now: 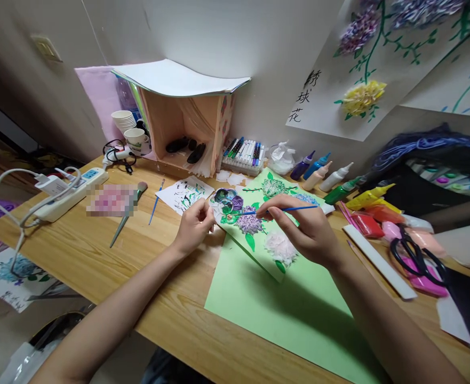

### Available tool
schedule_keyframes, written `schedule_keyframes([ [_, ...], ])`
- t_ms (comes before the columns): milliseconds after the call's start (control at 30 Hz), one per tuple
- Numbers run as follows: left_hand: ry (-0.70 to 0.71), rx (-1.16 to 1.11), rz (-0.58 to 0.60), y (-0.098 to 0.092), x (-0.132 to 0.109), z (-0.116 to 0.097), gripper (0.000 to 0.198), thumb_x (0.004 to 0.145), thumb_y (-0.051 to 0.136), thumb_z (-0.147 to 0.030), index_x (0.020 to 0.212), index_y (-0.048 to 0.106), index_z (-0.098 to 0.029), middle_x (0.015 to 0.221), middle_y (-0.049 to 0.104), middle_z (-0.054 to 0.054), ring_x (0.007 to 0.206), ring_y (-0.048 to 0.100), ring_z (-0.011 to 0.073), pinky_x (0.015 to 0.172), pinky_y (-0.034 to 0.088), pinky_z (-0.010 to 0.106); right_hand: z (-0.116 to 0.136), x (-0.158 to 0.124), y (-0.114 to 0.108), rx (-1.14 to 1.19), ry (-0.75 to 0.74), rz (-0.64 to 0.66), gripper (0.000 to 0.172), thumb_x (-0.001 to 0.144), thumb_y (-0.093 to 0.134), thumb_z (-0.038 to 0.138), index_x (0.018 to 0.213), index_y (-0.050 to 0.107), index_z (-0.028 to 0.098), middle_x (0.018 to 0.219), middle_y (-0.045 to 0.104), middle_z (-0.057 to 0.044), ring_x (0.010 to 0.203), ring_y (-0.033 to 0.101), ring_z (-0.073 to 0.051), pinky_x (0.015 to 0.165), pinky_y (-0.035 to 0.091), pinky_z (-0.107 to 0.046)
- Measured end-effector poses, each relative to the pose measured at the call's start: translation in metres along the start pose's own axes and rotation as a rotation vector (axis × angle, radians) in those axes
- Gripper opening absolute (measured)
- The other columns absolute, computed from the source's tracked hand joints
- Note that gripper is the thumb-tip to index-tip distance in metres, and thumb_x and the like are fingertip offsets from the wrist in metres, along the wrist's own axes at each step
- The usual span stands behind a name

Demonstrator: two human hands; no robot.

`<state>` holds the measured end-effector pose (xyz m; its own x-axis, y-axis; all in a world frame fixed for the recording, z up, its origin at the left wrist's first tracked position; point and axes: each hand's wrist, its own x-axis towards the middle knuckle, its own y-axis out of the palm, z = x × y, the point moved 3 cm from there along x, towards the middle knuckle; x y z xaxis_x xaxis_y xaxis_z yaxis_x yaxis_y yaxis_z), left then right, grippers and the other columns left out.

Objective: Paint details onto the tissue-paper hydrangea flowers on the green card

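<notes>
My left hand [194,226] is closed, with thumb and fingers pinching the near left edge of a white paint palette [217,213] smeared with purple, green and dark paint. In my right hand [302,229] is a thin paintbrush [302,208] with a blue handle, its tip pointing left over the palette's near well. Under my right hand lies light green paper [254,298] with a raised edge near the middle. On it are a purple textured flower [251,222], a pale pink one [280,247] and a green one [273,187], with painted green leaves.
A paint-marked white paper [184,195], a blue brush [156,202] and a wide brush [127,216] lie left. A power strip [72,193] stands beyond. Behind are a box [186,120], markers [243,154] and paint bottles [317,176]. Black scissors [416,258] and a white ruler-like strip [379,261] lie right.
</notes>
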<state>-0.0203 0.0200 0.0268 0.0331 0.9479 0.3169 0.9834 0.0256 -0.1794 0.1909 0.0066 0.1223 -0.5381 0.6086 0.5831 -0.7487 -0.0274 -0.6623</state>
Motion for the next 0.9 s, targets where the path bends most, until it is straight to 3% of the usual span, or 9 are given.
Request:
schedule_keyframes([
  [500, -0.029, 0.019, -0.002, 0.0022, -0.0002, 0.0009, 0.027, 0.088, 0.051, -0.032, 0.066, 0.040, -0.021, 0.054, 0.048, -0.006, 0.044, 0.049, 0.0084, 0.046, 0.040, 0.021, 0.0050, 0.0010, 0.0046, -0.060, -0.064, 0.082, 0.017, 0.094, 0.044, 0.018, 0.092, 0.060, 0.017, 0.081, 0.068, -0.006, 0.076, 0.064, -0.015, 0.068, 0.052, -0.029],
  [900, -0.024, 0.049, 0.000, 0.0025, -0.0001, 0.0006, 0.026, 0.088, 0.050, -0.030, 0.066, 0.040, -0.021, 0.054, 0.047, -0.006, 0.045, 0.048, 0.0086, 0.047, 0.039, 0.021, 0.0038, -0.0002, 0.0033, -0.100, -0.062, 0.049, 0.016, 0.093, 0.045, 0.017, 0.092, 0.061, 0.015, 0.083, 0.069, -0.008, 0.078, 0.064, -0.016, 0.070, 0.052, -0.029],
])
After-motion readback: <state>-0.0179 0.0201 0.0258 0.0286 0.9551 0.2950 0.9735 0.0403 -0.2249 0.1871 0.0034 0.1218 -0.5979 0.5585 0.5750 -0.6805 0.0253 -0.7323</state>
